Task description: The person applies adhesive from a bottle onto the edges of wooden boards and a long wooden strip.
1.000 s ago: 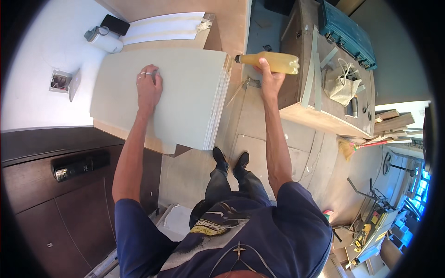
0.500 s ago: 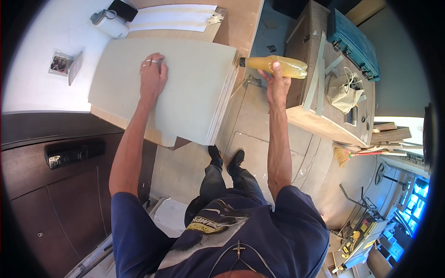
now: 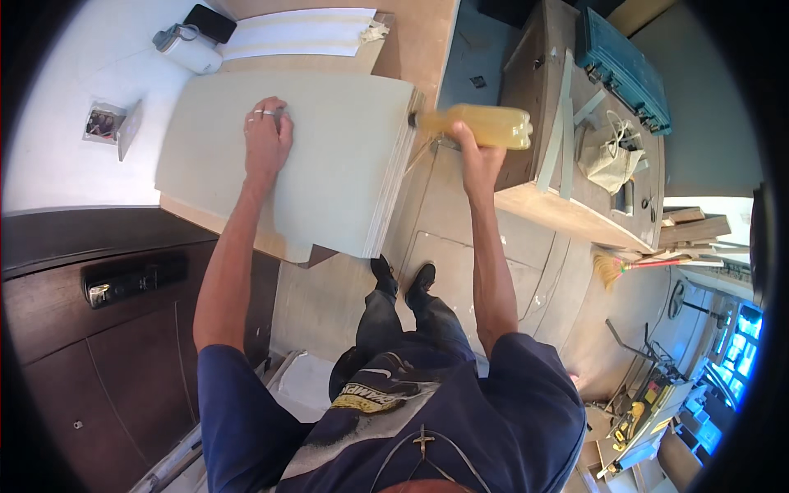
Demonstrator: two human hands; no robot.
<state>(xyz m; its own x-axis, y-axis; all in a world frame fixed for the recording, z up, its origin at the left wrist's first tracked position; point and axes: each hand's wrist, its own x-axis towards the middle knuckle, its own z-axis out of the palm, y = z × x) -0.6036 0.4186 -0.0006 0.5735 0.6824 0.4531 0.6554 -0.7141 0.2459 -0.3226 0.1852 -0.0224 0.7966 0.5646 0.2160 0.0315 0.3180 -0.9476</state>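
Observation:
A stack of thin boards with a pale grey-green top lies before me, its layered edge on the right. My left hand, a ring on one finger, rests on the top sheet with slightly bent fingers. Over the gap to the right of the stack, my right hand grips a clear plastic bottle of yellowish liquid. The bottle lies nearly level, its dark cap toward the stack's right edge. Its neck is blurred by motion. Whether the cap touches the boards, I cannot tell.
Beyond the stack are a white strip, a white flask and a black flat object. At right, a wooden cabinet bears a teal case and a cloth bag. A broom lies farther right.
My right hand has moved the bottle slightly left, and its cap is now closer to the stack's edge. The left hand stays on the boards.

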